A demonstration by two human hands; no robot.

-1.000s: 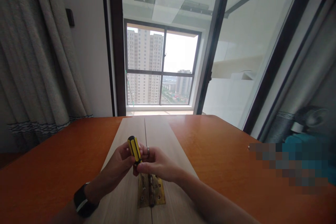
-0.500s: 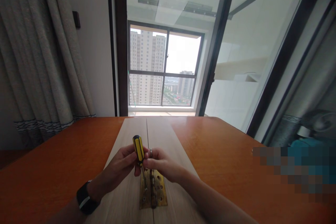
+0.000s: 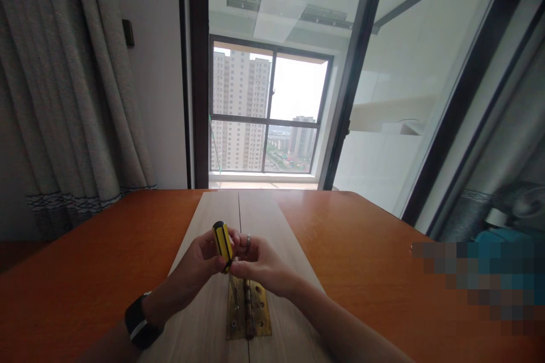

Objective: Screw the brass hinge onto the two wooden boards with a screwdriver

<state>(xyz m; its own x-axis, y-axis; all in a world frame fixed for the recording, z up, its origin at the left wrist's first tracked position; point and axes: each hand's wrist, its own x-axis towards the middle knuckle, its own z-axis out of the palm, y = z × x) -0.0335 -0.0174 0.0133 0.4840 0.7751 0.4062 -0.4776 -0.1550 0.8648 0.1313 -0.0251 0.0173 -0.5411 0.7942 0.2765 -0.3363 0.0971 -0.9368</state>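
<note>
A screwdriver (image 3: pixel 223 245) with a yellow and black handle stands tilted above a brass hinge (image 3: pixel 259 317). Its shaft slopes down to the hinge's left leaf, where the tip meets a screw or hole too small to make out. My left hand (image 3: pixel 203 258) is closed on the handle from the left. From the right, my right hand (image 3: pixel 259 264) has its thumb and fingers closed at the lower handle, hiding the hinge's far end. Beneath the hinge lie two pale wooden boards (image 3: pixel 272 218), side by side, with its knuckle along the seam between them.
The boards rest on an orange-brown wooden table (image 3: pixel 340 238). Beyond its far edge are a dark-framed glass door (image 3: pixel 360 68) and a window. A grey curtain (image 3: pixel 85 96) hangs at the left. Blurred teal items sit at the right edge.
The screwdriver's handle has shifted slightly left, and the fingers of both hands have changed position around it. The hinge and boards stay in place.
</note>
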